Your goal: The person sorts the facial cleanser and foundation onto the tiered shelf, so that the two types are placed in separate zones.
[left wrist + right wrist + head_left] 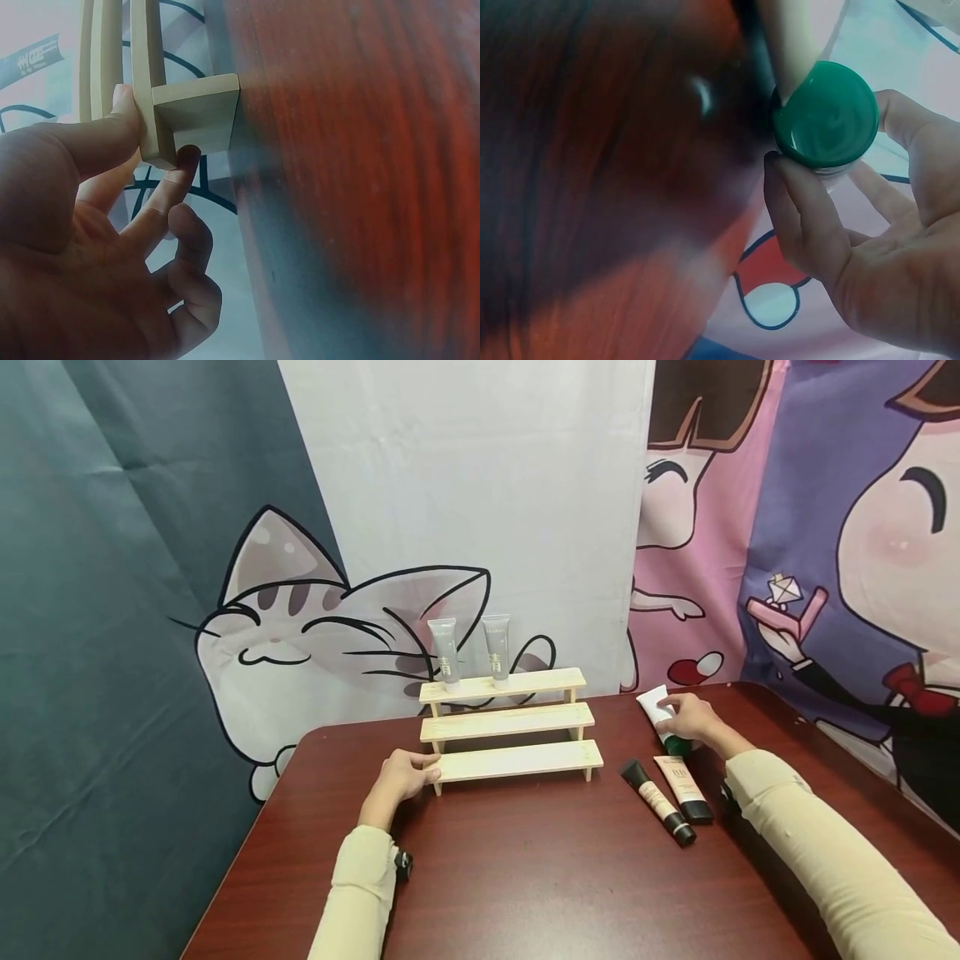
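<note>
My left hand (397, 779) pinches the left end of the lowest step of a three-step wooden display stand (517, 762). In the left wrist view the thumb lies on top of that board (145, 124) and a fingertip is under it. At the right, my right hand (696, 720) grips a white squeeze tube (654, 702) with a green cap. The round cap (832, 116) faces the right wrist camera, with thumb and fingers on either side. Two clear tubes, one on the left (446, 652) and one beside it (497, 647), stand cap-down on the top step.
A beige BB cream tube (681, 781) with a black cap lies on the table (525, 868), just nearer than the right hand. Left of it lies a slim beige-and-black tube (658, 802). A cartoon-printed curtain (480, 485) hangs behind the table.
</note>
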Demonstrator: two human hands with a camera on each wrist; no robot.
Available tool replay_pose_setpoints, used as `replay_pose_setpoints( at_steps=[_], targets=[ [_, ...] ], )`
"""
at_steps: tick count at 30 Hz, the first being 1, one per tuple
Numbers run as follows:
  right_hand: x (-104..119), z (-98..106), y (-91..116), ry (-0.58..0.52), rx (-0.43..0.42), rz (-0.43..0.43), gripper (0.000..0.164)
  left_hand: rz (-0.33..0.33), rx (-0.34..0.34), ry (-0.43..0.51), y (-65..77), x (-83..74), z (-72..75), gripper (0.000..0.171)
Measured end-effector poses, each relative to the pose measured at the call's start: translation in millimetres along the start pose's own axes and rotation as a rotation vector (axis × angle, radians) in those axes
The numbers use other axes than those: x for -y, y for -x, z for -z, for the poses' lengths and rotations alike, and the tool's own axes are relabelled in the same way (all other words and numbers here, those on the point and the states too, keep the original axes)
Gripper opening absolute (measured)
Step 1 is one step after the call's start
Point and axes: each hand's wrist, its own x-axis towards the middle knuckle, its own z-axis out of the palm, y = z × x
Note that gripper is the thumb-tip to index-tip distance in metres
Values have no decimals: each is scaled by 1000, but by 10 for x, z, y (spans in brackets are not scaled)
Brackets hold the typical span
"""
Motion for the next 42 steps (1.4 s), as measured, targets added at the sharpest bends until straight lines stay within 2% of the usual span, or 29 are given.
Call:
replay_pose_setpoints(
  at_steps=[7,19,30,42],
  targets=[
    [147,32,39,24,-56,56,54,-15,1,-13,-7,7,-8,31],
    [422,23,38,-11,-112,126,62,-16,-4,-11,-16,26,-10,32],
    [649,6,54,-45,-158,166,62,-16,2,-6,-16,6,1,32],
    [844,-18,49,-93,-156,195,65,2,8,-9,-23,10,14,32]
  ],
)
